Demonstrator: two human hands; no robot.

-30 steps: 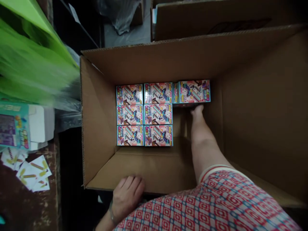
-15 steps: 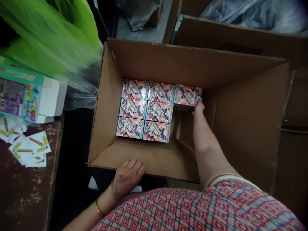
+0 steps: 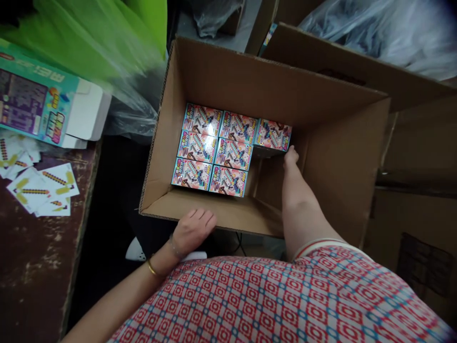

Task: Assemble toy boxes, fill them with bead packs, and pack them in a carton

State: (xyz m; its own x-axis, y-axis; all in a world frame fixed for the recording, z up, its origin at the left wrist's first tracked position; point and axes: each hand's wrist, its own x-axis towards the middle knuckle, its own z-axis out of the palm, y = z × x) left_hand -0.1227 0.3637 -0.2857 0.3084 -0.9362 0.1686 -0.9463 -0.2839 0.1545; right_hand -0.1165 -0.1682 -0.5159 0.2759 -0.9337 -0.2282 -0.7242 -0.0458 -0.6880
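An open cardboard carton (image 3: 228,81) stands in front of me. Inside it, several small colourful toy boxes (image 3: 214,150) lie flat in two tight columns against its left and far walls. One more toy box (image 3: 273,135) sits to their right at the far wall, slightly tilted. My right hand (image 3: 291,156) reaches down into the carton, and its fingers grip that box at its near right corner. My left hand (image 3: 193,229) rests flat on the outside of the carton's near wall, fingers at the rim and holding nothing.
A dark worn table (image 3: 35,267) on the left carries a flattened teal box (image 3: 39,109) and loose printed cards (image 3: 39,190). Green plastic bags (image 3: 93,43) lie behind it. More cartons (image 3: 410,143) and clear plastic (image 3: 374,28) stand to the right and behind.
The view has shifted, so the carton now sits further left and looks smaller. My right hand stayed at the far-right toy box, which settled lower beside the others. My left hand stayed on the near wall.
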